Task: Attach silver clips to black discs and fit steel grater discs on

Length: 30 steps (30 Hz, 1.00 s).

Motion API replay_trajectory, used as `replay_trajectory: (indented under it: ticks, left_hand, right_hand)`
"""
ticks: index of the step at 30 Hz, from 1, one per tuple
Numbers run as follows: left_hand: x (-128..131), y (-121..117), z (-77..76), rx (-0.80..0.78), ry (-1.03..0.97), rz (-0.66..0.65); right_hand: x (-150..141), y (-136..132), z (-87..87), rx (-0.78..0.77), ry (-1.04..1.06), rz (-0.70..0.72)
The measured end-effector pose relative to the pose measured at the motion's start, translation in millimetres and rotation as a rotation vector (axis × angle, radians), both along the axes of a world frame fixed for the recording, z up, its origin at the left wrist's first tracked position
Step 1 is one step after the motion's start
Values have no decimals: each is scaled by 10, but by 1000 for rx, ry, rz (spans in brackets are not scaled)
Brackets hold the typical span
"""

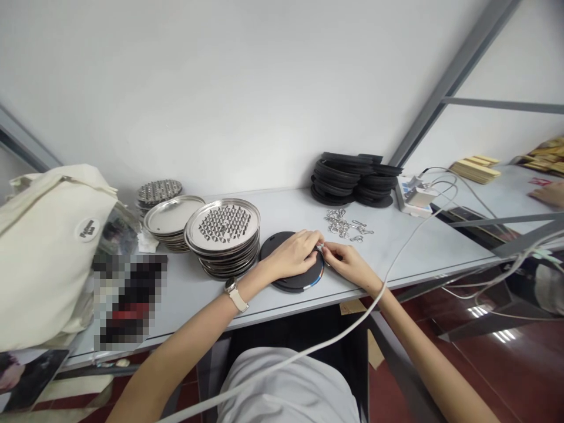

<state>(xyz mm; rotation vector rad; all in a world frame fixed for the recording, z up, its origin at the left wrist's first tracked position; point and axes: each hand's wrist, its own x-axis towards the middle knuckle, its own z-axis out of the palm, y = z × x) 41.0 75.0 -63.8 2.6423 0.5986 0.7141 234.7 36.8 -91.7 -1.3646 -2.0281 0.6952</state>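
A round black disc [277,242] lies flat near the table's front edge, with a strip of blue, white and orange along its front right rim. My left hand [296,255], with a watch on its wrist, rests over the disc, fingers curled on its right edge. At that same edge my right hand [341,258] pinches a small shiny metal piece [319,248], partly hidden by the fingertips. Behind my right hand lies a loose pile of small metal clasps [339,223]. To the left of the disc stands a stack of round metal grater plates [223,226].
More metal plates [174,216] and grater discs [159,191] stand further left, beside a cream bag [48,252]. Stacked black discs [337,176] stand at the back, next to a power strip [414,197]. A white cable [352,326] crosses before me. Another person's hand [549,194] shows far right.
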Motion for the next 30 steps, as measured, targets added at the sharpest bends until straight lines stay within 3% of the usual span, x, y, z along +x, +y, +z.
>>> replay_trajectory:
  ticks: [30]
  left_hand:
    - [-1, -18, -15, 41, 19, 79]
  right_hand:
    - [-63, -17, 34, 48, -85, -18]
